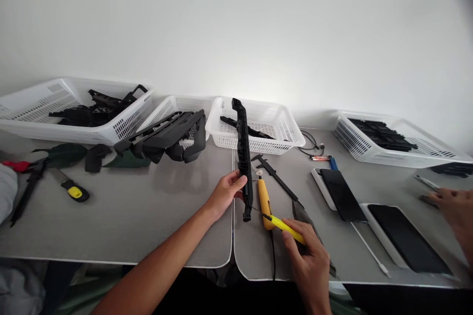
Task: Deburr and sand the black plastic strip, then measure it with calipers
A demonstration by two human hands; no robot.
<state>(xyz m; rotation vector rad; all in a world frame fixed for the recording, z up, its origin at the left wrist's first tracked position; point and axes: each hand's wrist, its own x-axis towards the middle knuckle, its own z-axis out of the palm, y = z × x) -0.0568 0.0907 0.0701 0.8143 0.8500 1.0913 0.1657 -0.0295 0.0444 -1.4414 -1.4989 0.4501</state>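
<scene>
My left hand (226,193) grips the long black plastic part (243,150) near its lower end, keeping it roughly upright over the gap between the two grey tables (177,226). My right hand (309,253) is closed round a slim yellow tool (287,229), its thin tip up by the part's bottom end; contact or just short of it, can't tell. So I'd judge this piece as mid-work: picked up, tool at it, not set down. Whether any of its edge is finished is too small to read. Beyond it, the middle white basket (221,139) has a few more black pieces (263,133) lying inside; whether those are done or waiting, can't tell. Same for the bigger stock: dark curved parts (172,138) heaped over the next basket to the left, loose black parts (94,114) in the far-left one, a stack of black strips (382,134) in the right one. Corded orange-handled tool (263,199) and black caliper (276,176) lie on the table just right of the part, neither in my hands. Another person's hand (456,209) is at the far right, well apart from mine.
</scene>
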